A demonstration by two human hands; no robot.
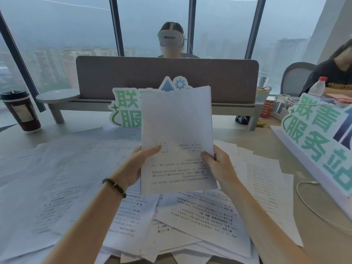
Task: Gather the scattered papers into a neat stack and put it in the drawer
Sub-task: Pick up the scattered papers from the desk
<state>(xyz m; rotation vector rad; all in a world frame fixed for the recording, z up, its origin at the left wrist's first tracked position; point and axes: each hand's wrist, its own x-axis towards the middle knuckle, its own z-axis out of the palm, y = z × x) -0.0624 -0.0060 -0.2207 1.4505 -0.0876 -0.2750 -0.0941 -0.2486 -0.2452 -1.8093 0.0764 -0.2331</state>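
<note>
Between left hand (pixel 133 166) and right hand (pixel 219 164), paper stack (pixel 177 134)

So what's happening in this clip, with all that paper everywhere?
A person at a desk is collecting printed sheets. Both hands hold a stack of papers upright above the desk: the left hand pinches its left edge, the right hand its right edge. Many loose sheets lie spread and overlapping across the desk beneath. No drawer is in view, so the gathering looks unfinished.
</note>
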